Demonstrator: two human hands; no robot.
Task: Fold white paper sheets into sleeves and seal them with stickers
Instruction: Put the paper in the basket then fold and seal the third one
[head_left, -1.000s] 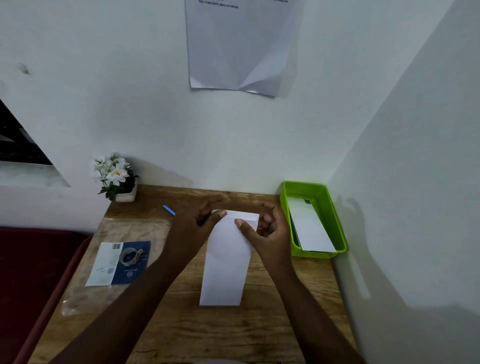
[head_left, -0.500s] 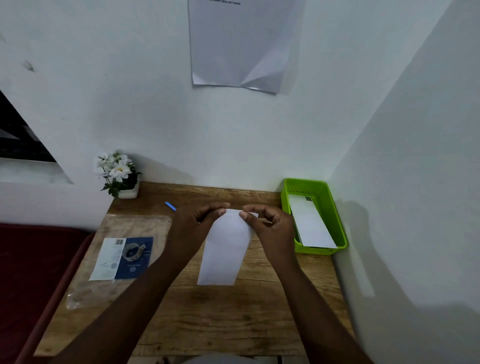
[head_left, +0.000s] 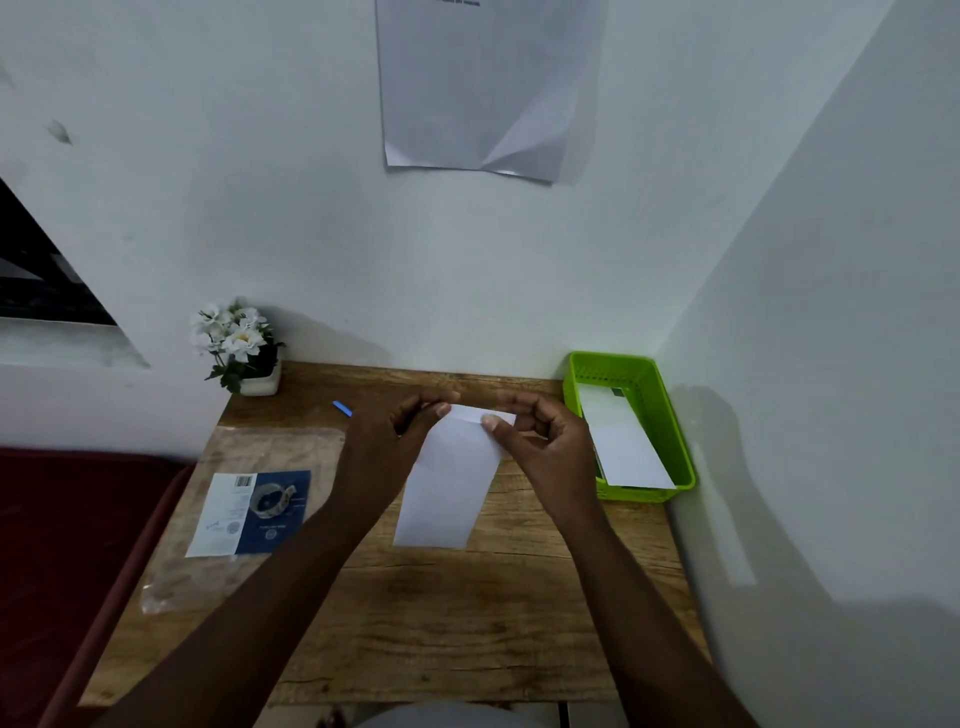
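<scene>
A folded white paper sleeve (head_left: 447, 483) lies lengthwise on the wooden table (head_left: 467, 623), its far end lifted between my hands. My left hand (head_left: 384, 452) pinches the far left corner with curled fingers. My right hand (head_left: 545, 441) pinches the far right corner between thumb and forefinger. A sticker roll in a blue-and-white package (head_left: 254, 509) sits inside a clear plastic bag (head_left: 234, 519) at the left of the table. A green basket (head_left: 670, 415) at the right holds a finished white sleeve (head_left: 623, 447).
A small pot of white flowers (head_left: 239, 348) stands at the table's back left corner. A short blue strip (head_left: 343, 409) lies near my left hand. White walls close the back and right. A dark red surface (head_left: 67, 545) borders the table's left edge.
The view tilted, so the table sits lower in frame. My hands moved to the sleeve's far end and lifted it slightly; my right forefinger left the paper's face for the corner.
</scene>
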